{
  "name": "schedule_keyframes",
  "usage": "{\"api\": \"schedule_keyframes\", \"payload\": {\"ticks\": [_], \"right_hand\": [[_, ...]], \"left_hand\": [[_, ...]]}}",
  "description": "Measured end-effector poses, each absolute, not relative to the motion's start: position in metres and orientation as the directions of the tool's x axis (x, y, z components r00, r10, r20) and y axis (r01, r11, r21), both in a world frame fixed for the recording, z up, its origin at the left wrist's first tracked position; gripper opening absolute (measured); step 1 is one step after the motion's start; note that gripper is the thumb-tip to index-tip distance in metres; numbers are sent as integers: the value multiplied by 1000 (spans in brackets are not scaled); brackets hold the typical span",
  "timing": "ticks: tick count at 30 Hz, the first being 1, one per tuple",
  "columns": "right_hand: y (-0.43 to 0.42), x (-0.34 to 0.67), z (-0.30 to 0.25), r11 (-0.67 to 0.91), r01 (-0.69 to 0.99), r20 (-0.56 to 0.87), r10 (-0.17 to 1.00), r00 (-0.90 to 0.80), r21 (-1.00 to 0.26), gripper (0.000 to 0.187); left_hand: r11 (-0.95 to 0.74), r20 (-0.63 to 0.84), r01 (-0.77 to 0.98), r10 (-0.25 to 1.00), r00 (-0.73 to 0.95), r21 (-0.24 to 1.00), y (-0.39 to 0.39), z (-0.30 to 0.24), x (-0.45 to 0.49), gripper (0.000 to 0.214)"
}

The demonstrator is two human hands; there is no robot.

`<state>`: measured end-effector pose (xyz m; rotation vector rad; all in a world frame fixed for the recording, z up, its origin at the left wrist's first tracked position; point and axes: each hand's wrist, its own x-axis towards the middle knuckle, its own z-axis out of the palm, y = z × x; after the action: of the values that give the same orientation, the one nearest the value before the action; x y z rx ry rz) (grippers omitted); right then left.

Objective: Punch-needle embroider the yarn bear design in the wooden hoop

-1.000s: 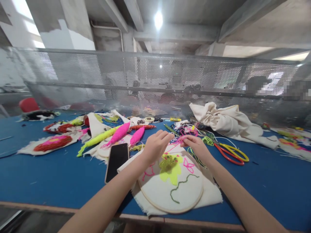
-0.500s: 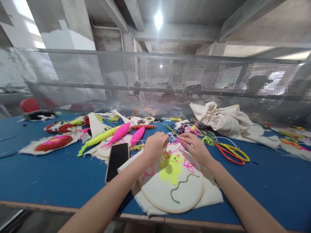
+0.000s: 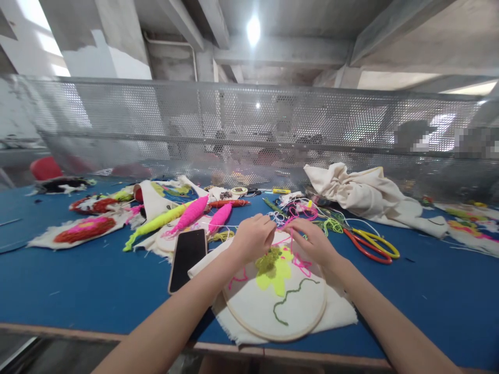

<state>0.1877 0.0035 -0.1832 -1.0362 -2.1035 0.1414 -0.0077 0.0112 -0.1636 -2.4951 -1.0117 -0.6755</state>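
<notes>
While frayed cloth [image 3: 259,309] spans a round hoop [image 3: 283,339], the right hand [image 3: 315,241] pinches pink yarn [image 3: 291,239]; the left hand [image 3: 254,238] curls, its grip impossible to tell.

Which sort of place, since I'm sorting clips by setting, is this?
Probably a craft or embroidery workshop: an embroidery hoop lies on a blue table with pink yarn bundles nearby, under a concrete ceiling.
</notes>
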Motion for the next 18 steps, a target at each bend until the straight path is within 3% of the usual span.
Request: {"api": "schedule_keyframes", "payload": {"ticks": [6, 12, 18], "right_hand": [[2, 182, -186, 643, 664, 535, 739, -409, -381, 23], [-2, 176, -191, 659, 665, 494, 734, -466, -351, 19], [-3, 174, -193, 662, 639, 424, 746, -514, -392, 20]], "left_hand": [[-726, 475, 681, 568, 672, -96, 5, -165, -2, 24], [-704, 413, 706, 621, 666, -79, -1, -164, 3, 43], [-713, 316, 699, 675, 667, 50, 5, -160, 1, 31]]}}
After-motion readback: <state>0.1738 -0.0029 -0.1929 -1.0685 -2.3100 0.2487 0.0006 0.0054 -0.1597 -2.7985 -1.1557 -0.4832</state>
